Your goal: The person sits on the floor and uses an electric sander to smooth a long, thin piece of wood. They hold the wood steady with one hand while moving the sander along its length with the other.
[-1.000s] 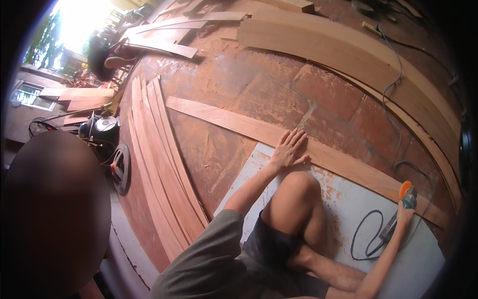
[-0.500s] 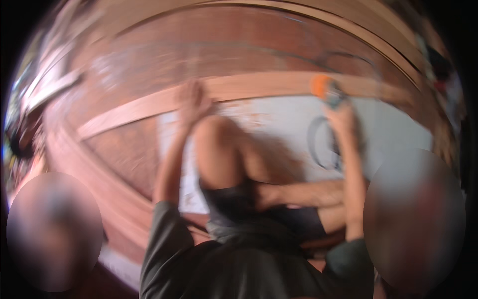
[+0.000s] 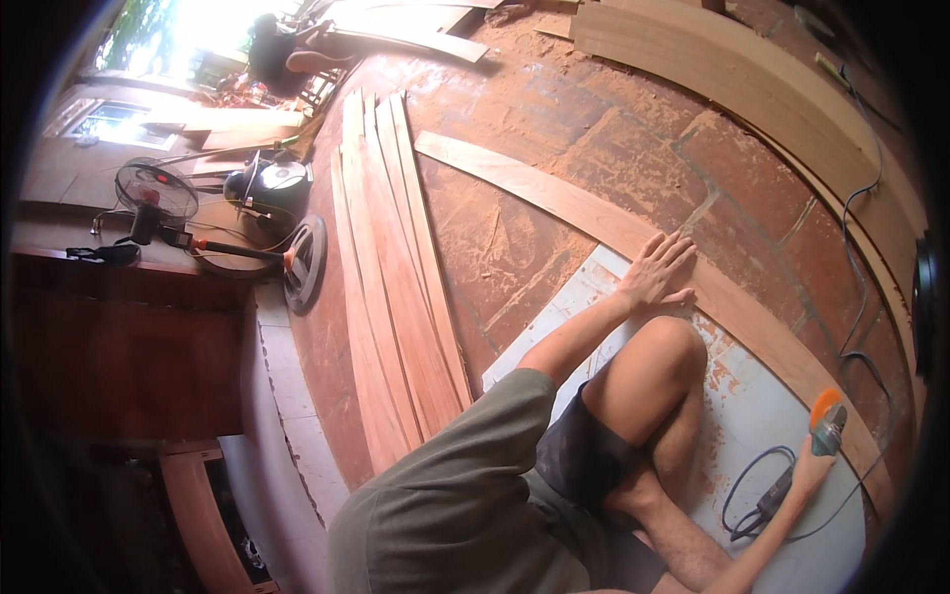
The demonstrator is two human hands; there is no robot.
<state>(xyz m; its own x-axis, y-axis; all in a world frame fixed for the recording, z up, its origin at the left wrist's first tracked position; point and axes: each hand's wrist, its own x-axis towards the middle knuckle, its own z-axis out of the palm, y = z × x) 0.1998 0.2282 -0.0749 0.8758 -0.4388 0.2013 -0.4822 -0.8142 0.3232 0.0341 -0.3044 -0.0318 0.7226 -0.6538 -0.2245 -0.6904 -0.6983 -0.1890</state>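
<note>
A long pale wooden plank (image 3: pixel 549 190) runs diagonally from the upper middle down to the lower right. My left hand (image 3: pixel 661 272) lies on it near its middle, open, fingers spread and palm down. At the lower right, my right hand (image 3: pixel 811 471) is closed round an angle grinder (image 3: pixel 829 432) with an orange disc (image 3: pixel 824 403). The disc is at the plank; whether it touches the wood I cannot tell. A dark cable (image 3: pixel 737 485) loops beside the grip. Under part of the plank lies a white board (image 3: pixel 727 426) scattered with reddish shavings, beside my bent knee.
Several long wooden strips (image 3: pixel 381 287) lie side by side to the left. Beyond them stands a fan (image 3: pixel 156 193) with a round base. Large boards (image 3: pixel 732 69) are at the upper right, with a cable (image 3: pixel 849 223) crossing. Sawdust covers the tiled floor (image 3: pixel 643 148).
My view has swung to the left, so the plank and both hands now appear farther right and tilted. The left hand stays on the plank; the right still holds the angle grinder.
</note>
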